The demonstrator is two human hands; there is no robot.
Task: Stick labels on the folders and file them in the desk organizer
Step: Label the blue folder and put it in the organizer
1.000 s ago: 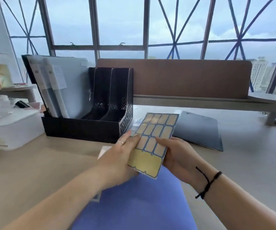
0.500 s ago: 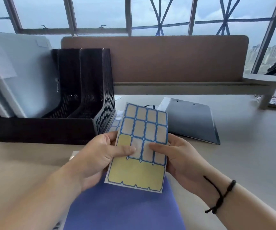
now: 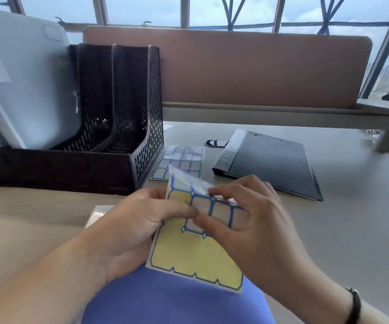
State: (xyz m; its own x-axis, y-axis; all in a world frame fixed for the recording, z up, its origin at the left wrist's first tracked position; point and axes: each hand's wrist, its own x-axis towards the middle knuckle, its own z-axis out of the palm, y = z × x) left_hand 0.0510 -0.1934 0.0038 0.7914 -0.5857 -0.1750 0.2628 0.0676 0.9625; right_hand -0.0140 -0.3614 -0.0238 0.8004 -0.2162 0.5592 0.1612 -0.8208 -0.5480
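My left hand (image 3: 132,228) holds a label sheet (image 3: 188,256) with a yellow backing and blue-edged labels, thumb pressed on its face. My right hand (image 3: 254,228) pinches one white label (image 3: 191,181) and lifts it partly off the sheet's top. Under both hands lies a purple-blue folder (image 3: 170,302). A black mesh desk organizer (image 3: 139,146) stands at the left; pale grey-blue folders (image 3: 32,90) fill its left slots and the two right slots are bare. A dark folder (image 3: 273,164) lies flat at the right.
A second label sheet (image 3: 179,162) lies on the desk beside the organizer. A small dark object (image 3: 215,143) sits behind it. A brown desk divider (image 3: 247,66) runs along the back. White paper (image 3: 95,215) pokes out left of my left hand.
The view moved closer and lower. My right hand shifted from supporting the sheet's edge to pinching a label and peeling it up from the sheet.
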